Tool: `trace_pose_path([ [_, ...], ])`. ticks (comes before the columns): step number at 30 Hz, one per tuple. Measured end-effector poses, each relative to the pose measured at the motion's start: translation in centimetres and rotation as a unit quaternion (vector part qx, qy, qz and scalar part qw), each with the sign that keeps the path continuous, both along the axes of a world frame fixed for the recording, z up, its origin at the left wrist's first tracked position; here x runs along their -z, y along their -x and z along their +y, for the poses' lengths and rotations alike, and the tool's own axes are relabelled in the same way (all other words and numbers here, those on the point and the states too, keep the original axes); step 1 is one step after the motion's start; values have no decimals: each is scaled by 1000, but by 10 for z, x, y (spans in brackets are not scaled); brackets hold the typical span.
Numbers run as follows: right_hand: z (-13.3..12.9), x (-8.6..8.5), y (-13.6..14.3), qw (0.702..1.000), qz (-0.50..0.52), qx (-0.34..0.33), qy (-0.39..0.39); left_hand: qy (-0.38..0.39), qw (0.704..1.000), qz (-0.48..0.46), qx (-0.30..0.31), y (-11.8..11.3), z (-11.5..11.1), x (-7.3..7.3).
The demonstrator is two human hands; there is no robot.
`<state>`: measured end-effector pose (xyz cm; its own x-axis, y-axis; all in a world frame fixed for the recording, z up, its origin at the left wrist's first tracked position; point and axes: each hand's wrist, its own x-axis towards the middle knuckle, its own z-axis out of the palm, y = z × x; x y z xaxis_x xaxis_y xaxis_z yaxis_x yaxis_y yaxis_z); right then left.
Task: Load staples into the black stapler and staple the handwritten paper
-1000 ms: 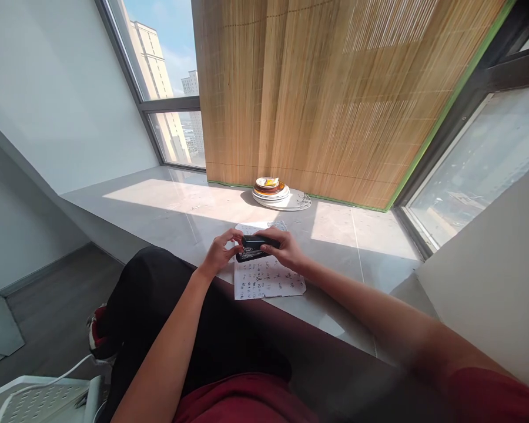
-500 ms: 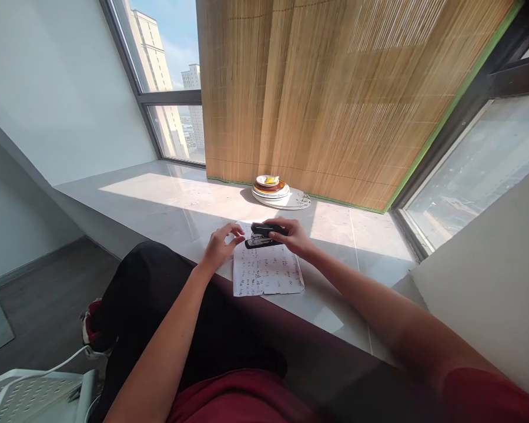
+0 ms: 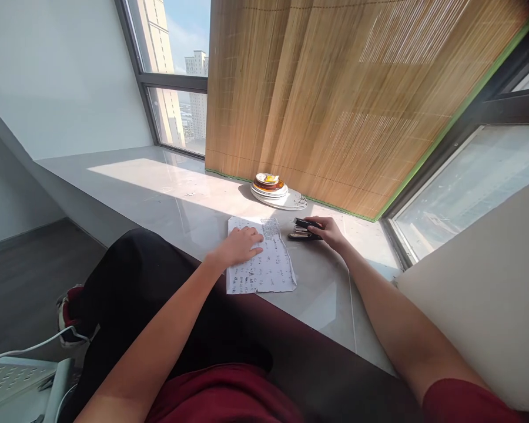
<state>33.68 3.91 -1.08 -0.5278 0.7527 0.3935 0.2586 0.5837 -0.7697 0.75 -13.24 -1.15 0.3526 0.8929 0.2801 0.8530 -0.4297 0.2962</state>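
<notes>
A black stapler (image 3: pixel 303 230) is at the right of the written sheet, low over or on the sill surface; I cannot tell if it touches. My right hand (image 3: pixel 328 231) grips its rear end, fingers wrapped round it. White paper (image 3: pixel 268 267) covered in handwritten marks lies on the sill, its lower edge near the front edge of the sill. Flat over the paper's left part rests my left hand (image 3: pixel 241 245), fingers stretched out and holding nothing; it hides some of the writing.
A stack of plates (image 3: pixel 271 191) with a small yellow item on top stands behind the paper. A bamboo blind (image 3: pixel 312 106) hangs at the back over the window. At lower left are a white perforated chair (image 3: pixel 20 385) and a white cable (image 3: pixel 30 343).
My right hand has carried the stapler from above the paper to its right side. My left hand has moved from beside the stapler down onto the paper, fingers now flat.
</notes>
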Motion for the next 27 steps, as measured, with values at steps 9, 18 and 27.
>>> trace_pose_path([
  [9, -16, 0, 31, 988, -45, -64, -134, 104, 990, 58, 75, -4, -3, -6],
  [18, -34, -12, 58, 946, -96, -118, -286, 94, 993, 28, 72, 12, -17, -5],
  [27, -41, -33, 52, 946, -130, -186, -231, 81, 994, 16, 75, 21, -19, -2],
])
